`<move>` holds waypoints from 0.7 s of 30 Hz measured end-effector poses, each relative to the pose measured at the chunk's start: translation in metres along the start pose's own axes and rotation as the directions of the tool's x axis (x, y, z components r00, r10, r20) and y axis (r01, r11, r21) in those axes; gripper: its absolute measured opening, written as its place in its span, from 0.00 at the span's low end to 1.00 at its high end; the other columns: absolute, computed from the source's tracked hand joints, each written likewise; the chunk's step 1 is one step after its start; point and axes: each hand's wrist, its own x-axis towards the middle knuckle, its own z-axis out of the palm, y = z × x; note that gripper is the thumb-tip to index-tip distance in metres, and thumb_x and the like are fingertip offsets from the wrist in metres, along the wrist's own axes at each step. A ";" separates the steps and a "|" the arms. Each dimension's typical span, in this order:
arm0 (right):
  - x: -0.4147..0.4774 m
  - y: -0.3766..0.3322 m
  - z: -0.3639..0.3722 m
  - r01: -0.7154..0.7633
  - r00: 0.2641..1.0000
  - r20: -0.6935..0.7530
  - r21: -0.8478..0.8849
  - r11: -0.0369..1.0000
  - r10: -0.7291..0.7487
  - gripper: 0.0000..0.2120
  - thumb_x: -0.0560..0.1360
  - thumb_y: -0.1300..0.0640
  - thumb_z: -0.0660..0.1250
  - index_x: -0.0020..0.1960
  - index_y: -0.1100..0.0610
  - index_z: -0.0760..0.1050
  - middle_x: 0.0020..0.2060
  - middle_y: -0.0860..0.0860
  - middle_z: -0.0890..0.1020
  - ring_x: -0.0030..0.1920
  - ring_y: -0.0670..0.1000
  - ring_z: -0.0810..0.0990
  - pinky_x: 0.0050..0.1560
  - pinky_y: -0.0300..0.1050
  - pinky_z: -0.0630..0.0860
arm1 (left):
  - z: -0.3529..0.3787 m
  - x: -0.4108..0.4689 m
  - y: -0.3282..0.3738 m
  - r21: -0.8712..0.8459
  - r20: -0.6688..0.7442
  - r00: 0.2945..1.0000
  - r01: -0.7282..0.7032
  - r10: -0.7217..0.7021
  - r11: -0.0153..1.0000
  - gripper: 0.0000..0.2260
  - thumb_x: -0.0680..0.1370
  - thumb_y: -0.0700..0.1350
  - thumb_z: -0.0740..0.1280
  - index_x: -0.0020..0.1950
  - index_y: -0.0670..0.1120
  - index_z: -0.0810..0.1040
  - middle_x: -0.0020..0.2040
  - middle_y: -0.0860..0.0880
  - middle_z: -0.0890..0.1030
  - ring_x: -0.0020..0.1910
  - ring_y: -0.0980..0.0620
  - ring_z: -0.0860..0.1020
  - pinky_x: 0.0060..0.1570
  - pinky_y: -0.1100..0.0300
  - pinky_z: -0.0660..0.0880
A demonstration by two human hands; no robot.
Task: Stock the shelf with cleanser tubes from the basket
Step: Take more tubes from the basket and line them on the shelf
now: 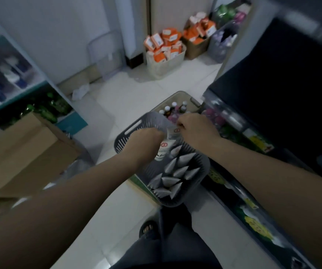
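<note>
A grey slotted basket (126, 137) sits in the middle of the view, filled with several silver-ended cleanser tubes (177, 172) standing on their caps. My left hand (145, 139) reaches into the basket's far half, closed around white tubes with a red logo (165, 146). My right hand (196, 127) is over the basket's far edge, fingers pinched on the top of a white tube (174, 133). The shelf (239, 200) runs along the right side, low and dark, with yellow price tags on its edge.
A beige bin of small bottles (175, 108) stands just beyond the basket. A cardboard box (22, 150) sits at the left below a white and teal shelf unit (10, 74). Bins of orange packets (166, 49) stand at the far wall. My sandalled foot (148, 229) is below the basket.
</note>
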 end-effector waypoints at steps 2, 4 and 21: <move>-0.024 -0.002 -0.019 -0.077 0.997 -0.028 0.016 0.997 0.078 0.10 0.77 0.64 0.57 0.45 0.59 0.77 0.46 0.57 0.81 0.47 0.59 0.79 0.41 0.47 0.72 | -0.018 -0.006 0.009 0.035 -0.025 0.997 -0.067 0.068 0.997 0.08 0.76 0.36 0.61 0.50 0.44 0.78 0.47 0.44 0.81 0.46 0.40 0.81 0.38 0.52 0.75; -0.050 -0.001 -0.036 -0.126 0.989 -0.082 0.007 0.992 0.126 0.10 0.76 0.63 0.58 0.44 0.58 0.77 0.45 0.56 0.81 0.47 0.59 0.79 0.40 0.47 0.73 | -0.036 -0.011 0.023 0.075 -0.048 0.989 -0.140 0.143 0.987 0.08 0.76 0.36 0.60 0.50 0.42 0.78 0.47 0.43 0.81 0.46 0.40 0.80 0.37 0.52 0.74; -0.317 0.050 -0.147 -0.589 0.760 -0.277 0.088 0.803 0.588 0.10 0.77 0.62 0.59 0.50 0.57 0.79 0.49 0.53 0.82 0.48 0.53 0.79 0.49 0.51 0.78 | -0.142 -0.036 0.230 0.169 -0.141 0.789 -0.576 0.598 0.800 0.06 0.78 0.40 0.62 0.51 0.44 0.78 0.51 0.46 0.79 0.48 0.45 0.78 0.40 0.55 0.71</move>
